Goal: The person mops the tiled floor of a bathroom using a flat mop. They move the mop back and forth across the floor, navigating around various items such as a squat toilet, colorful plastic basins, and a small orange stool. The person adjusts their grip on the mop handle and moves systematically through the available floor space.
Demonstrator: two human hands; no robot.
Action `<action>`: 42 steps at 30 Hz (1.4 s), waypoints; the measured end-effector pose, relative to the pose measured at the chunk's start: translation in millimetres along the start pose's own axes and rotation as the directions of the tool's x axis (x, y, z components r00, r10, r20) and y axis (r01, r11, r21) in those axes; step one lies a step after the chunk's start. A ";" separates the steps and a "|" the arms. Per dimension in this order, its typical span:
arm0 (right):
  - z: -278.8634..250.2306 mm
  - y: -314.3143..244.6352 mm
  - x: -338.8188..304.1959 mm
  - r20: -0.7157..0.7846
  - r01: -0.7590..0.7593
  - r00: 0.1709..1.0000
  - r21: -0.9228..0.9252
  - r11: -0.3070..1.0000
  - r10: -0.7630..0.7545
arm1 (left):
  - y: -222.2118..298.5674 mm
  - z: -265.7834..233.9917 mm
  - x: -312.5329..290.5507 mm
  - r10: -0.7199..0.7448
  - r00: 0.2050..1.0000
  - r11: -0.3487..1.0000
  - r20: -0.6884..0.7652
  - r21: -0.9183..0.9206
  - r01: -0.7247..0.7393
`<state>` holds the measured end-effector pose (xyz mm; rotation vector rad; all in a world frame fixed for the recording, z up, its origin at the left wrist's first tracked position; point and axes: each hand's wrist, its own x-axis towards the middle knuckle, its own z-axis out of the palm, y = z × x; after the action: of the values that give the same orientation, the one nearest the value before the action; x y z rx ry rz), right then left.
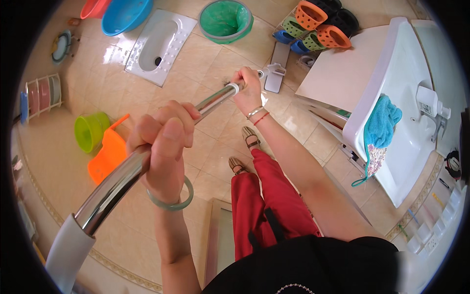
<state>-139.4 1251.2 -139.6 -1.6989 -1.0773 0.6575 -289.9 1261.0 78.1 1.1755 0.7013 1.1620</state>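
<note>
A chrome pole of a flat mop (215, 100) runs slantwise across the view, with a white grip (71, 252) at its near left end. My left hand (164, 142), a pale green bangle on its wrist, is wrapped round the upper pole. Farther along, my right hand (247, 88) closes round the pole near a white collar; it wears a silver bracelet and a red cord. Just past it, a white joint meets the narrow grey mop head (277, 66), which lies on the tiled floor beside the shoe rack.
A squat toilet (160, 46), green-lined bin (225, 22) and blue basin (127, 15) stand at the far side. An orange dustpan (108, 154) and lime bucket (92, 131) are at left. Orange clogs (311, 15) fill the rack. The white sink (401, 142) carries a turquoise cloth (383, 122).
</note>
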 end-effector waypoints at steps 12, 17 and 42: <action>29.7 -1.5 46.5 0.086 0.071 0.994 0.021 0.997 -0.073 | -4.6 -11.9 19.6 0.068 0.998 0.991 0.020 0.118 -0.070; 38.5 1.8 56.7 0.186 0.130 0.974 0.012 0.991 -0.130 | -9.8 -15.3 13.5 0.090 0.994 0.982 -0.063 0.170 -0.078; 17.9 -31.1 -193.1 0.839 0.340 0.543 -0.271 0.901 0.047 | 48.9 -11.5 -285.4 -0.116 0.670 0.954 -0.733 0.105 0.280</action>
<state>-253.8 1092.0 -128.2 -1.5848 -2.1573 1.2700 -401.8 993.7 81.9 0.7393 1.5595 1.3847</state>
